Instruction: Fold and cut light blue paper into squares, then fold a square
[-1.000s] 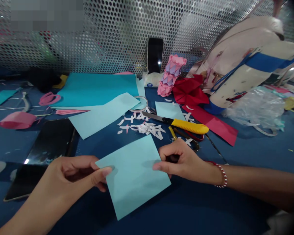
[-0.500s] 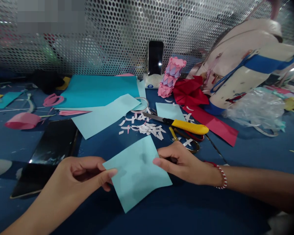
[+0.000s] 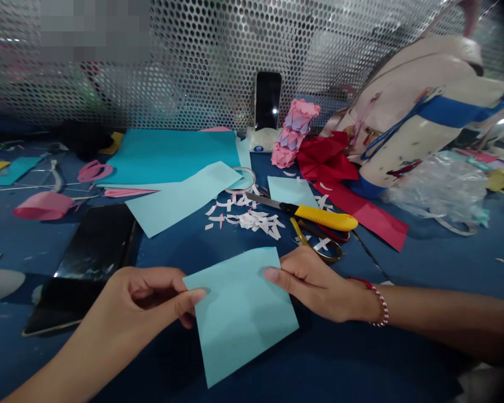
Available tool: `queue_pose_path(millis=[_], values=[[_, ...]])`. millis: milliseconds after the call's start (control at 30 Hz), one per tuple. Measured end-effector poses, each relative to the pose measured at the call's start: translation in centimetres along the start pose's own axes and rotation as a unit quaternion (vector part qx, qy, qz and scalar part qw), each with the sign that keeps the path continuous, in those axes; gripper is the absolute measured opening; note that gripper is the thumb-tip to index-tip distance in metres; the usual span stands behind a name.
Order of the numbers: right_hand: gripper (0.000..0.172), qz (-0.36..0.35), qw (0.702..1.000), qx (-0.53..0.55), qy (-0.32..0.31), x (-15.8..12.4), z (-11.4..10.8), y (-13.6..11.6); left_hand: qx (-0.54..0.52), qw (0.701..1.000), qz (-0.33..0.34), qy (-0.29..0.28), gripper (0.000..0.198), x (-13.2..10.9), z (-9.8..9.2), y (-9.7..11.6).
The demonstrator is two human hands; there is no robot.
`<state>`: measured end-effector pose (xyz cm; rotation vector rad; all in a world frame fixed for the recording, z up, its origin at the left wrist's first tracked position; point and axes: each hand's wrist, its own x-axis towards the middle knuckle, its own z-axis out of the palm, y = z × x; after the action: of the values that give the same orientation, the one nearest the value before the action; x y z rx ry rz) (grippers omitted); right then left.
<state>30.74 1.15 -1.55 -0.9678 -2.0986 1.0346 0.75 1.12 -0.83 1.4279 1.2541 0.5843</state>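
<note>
A light blue square of paper (image 3: 243,316) is held above the dark blue table between my two hands. My left hand (image 3: 155,296) pinches its upper left edge, thumb on top and fingers behind. On the opposite side, my right hand (image 3: 315,282) grips the edge near the upper right corner, its thumb lying on the face of the sheet. Beyond the paper lie white paper scraps (image 3: 256,221), a utility knife (image 3: 323,216) with a yellow handle and its blade out, and scissors (image 3: 330,249) partly under the knife.
Light blue strips (image 3: 180,196) and a teal sheet (image 3: 176,154) lie behind, with a tape roll (image 3: 246,182). A black tablet-like device (image 3: 84,263) rests at left. A phone (image 3: 267,101) leans upright near a pink paper model (image 3: 296,134). A bottle (image 3: 424,134) and bag (image 3: 407,78) stand right.
The paper square has turned slightly and its upper right corner has shifted right. My right hand has moved slightly with it. Both hands keep their hold.
</note>
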Motion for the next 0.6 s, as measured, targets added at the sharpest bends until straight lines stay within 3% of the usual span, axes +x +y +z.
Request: queue_pose_path(millis=[200,400,600], values=[[0.058,0.005,1.0,-0.012,0.026,0.08,-0.06,-0.05,0.021,1.0,-0.001,0.01,0.031,0.05,0.15,-0.3],[0.067,0.037,0.997,0.062,-0.01,-0.17,-0.39,-0.07,0.02,0.999,0.029,-0.003,0.034,0.01,0.32,-0.76],[0.064,0.04,0.996,0.081,0.028,0.21,-0.39,-0.33,0.014,1.0,0.023,-0.009,0.033,0.05,0.16,-1.04]])
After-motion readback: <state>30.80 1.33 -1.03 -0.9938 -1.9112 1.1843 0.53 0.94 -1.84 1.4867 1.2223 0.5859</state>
